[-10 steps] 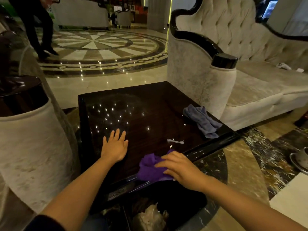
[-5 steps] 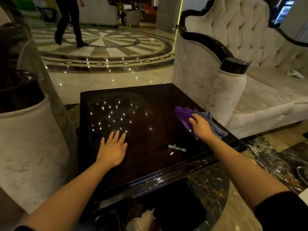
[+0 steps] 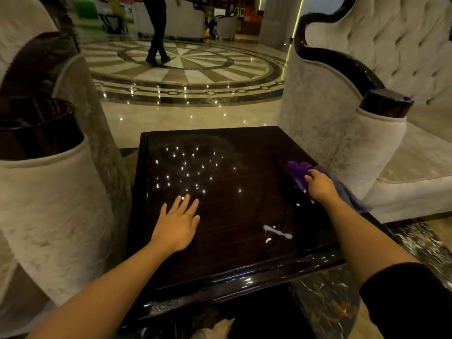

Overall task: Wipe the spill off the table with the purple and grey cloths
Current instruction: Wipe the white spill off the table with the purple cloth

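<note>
A dark glossy table [image 3: 220, 260] stands in front of me. A small white spill [image 3: 277, 232] lies near its front right part. My right hand [image 3: 320, 185] is closed on the purple cloth [image 3: 297, 171] at the table's right edge, above the spill. The grey cloth [image 3: 352, 196] lies partly under that hand and the purple cloth, along the right edge. My left hand [image 3: 177, 222] rests flat on the tabletop with fingers spread, left of the spill, holding nothing.
A pale tufted sofa [image 3: 367, 123] stands close to the table's right side. A pale armchair [image 3: 49, 192] stands on the left. A bin with crumpled paper [image 3: 217, 327] sits below the front edge. A person [image 3: 157, 28] walks on the patterned marble floor beyond.
My right hand carried the purple cloth from the table's front edge up to the right edge, onto the grey cloth. My left hand stayed flat. The person in the background walked right.
</note>
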`<control>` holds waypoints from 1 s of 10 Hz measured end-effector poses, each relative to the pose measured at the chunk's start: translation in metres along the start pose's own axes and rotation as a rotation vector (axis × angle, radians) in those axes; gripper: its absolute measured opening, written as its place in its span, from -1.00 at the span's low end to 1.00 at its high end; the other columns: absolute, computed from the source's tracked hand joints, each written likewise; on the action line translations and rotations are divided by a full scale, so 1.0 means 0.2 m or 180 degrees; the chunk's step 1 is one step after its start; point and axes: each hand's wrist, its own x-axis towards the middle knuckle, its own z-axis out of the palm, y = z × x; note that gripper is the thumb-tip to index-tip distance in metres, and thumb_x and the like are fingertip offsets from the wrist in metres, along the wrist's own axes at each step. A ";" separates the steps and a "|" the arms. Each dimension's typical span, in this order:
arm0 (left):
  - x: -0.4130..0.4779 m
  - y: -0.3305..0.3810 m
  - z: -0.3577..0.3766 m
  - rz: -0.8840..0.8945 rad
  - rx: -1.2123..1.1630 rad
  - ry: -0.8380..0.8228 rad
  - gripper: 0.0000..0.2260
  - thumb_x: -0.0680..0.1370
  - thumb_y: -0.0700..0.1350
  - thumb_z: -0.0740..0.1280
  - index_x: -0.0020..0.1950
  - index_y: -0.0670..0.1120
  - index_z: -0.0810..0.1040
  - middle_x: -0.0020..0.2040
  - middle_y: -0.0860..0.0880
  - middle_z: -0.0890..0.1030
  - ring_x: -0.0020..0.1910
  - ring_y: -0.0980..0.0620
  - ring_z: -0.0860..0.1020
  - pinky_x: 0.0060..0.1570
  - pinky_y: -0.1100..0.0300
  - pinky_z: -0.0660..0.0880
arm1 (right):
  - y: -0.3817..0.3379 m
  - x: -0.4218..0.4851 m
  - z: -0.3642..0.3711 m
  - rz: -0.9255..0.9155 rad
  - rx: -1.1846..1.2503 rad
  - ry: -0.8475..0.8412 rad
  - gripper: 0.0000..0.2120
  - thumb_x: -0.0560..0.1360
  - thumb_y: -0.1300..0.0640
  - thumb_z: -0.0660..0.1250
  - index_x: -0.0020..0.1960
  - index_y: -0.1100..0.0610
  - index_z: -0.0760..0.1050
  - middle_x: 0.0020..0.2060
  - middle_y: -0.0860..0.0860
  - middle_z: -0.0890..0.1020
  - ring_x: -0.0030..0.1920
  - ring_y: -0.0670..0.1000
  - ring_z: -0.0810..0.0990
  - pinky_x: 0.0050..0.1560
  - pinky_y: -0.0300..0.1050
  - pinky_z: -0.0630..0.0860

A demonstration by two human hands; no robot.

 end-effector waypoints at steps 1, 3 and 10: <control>0.00 0.00 0.00 0.0014 0.0021 0.0003 -0.54 0.62 0.09 -0.11 0.51 0.02 -0.07 0.55 -0.03 -0.09 0.51 -0.02 -0.15 0.46 -0.06 -0.16 | 0.01 0.02 0.02 -0.0176 -0.0466 -0.0138 -0.66 0.58 0.18 0.10 0.33 0.24 0.30 0.28 0.32 0.41 0.21 0.34 0.42 0.17 0.15 0.40; -0.01 0.01 0.00 -0.0002 0.0105 -0.0001 -0.54 0.62 0.08 -0.12 0.51 0.02 -0.09 0.55 -0.04 -0.09 0.51 -0.02 -0.15 0.46 -0.06 -0.16 | 0.02 0.01 0.07 -0.0020 -0.0695 -0.0280 -0.65 0.59 0.04 0.05 0.36 0.05 0.25 0.36 0.19 0.28 0.35 0.30 0.21 0.27 0.24 0.26; -0.03 0.02 0.01 0.0028 0.0070 0.0044 -0.54 0.62 0.07 -0.13 0.51 -0.02 -0.07 0.55 -0.07 -0.06 0.52 -0.06 -0.13 0.46 -0.09 -0.13 | -0.11 -0.49 0.17 -0.0800 -0.0489 -0.0559 -0.63 0.58 0.02 0.08 0.38 -0.02 0.26 0.39 0.13 0.30 0.29 0.26 0.27 0.24 0.13 0.29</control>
